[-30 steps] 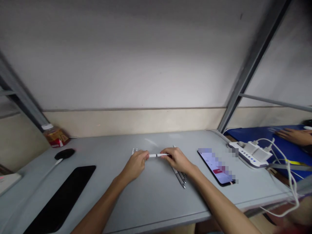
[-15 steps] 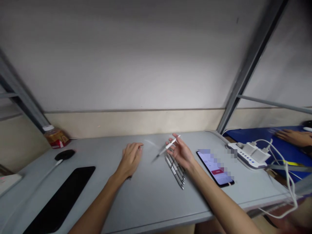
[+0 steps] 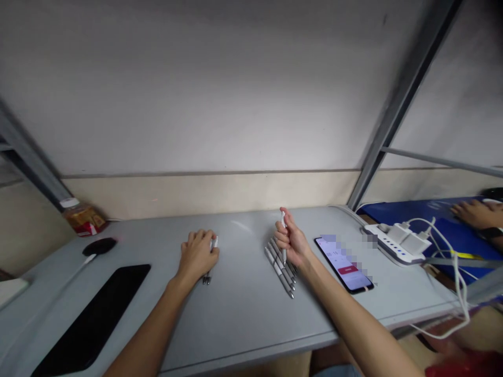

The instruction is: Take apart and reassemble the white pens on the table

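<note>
My right hand (image 3: 293, 241) is closed in a fist round a white and grey click pen (image 3: 284, 256), held upright, tip down, with the thumb near its top end. Just below and beside it, several similar pens (image 3: 280, 269) lie side by side on the grey desk (image 3: 239, 314), partly hidden by the hand. To the left, my left hand (image 3: 198, 254) rests palm down over a few pens (image 3: 208, 277). Its thumb and fingers curl about them; white upper ends show between thumb and forefinger, and silver tips stick out below the palm.
A phone with a lit screen (image 3: 343, 264) lies right of my right arm, near a white power strip (image 3: 396, 243) with plugs and cables. At left are a black tablet-like slab (image 3: 94, 317), a black round puck (image 3: 99, 246) and a bottle (image 3: 83, 217). Another person's hand (image 3: 477, 212) rests on a blue mat.
My right hand has turned the pen from slanting to upright and closed its fingers round it. My left hand has shifted slightly left, showing pen ends beneath it.
</note>
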`<state>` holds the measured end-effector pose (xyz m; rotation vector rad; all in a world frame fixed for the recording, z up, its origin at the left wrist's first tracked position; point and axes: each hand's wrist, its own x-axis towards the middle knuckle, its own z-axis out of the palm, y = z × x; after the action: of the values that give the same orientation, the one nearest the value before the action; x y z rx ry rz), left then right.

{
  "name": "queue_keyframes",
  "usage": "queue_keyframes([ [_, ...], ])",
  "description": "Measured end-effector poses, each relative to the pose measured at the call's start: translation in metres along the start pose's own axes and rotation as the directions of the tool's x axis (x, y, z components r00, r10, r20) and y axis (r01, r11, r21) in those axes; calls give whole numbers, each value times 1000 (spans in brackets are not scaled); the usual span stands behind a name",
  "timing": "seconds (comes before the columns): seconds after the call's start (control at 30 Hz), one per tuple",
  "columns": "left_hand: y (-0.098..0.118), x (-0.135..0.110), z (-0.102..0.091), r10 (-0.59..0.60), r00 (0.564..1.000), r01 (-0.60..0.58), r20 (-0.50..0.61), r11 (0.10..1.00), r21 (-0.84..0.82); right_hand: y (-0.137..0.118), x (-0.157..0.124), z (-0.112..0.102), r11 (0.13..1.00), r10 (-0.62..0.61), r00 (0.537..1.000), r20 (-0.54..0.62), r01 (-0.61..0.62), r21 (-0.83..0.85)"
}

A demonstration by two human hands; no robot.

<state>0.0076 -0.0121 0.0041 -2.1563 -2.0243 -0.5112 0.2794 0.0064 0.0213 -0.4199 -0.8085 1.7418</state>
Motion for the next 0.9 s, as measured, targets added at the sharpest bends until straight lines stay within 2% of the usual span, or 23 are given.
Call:
queue_keyframes([
  [0.17, 3, -1, 1, -7, 999, 6, 51, 1000, 11, 2, -1, 0, 1000, 19, 1000, 17, -19, 8],
  [0.3, 6, -1, 0, -9, 998, 7, 62, 999, 31, 4, 0, 0, 998, 38, 997, 71, -42, 50],
  [0.67, 8, -2, 1, -3, 998, 1, 65, 999, 35, 7, 1, -2, 993, 62, 994, 88, -70, 94],
  [0.8, 9, -2, 1, 1, 998, -4, 65, 999, 38, 7, -2, 4, 992, 118, 987, 108, -122, 38],
  [0.9, 9, -3, 2, 3, 998, -6, 61, 999, 44, 8, -6, 10, 980, 187, 975, 118, -176, -93],
])
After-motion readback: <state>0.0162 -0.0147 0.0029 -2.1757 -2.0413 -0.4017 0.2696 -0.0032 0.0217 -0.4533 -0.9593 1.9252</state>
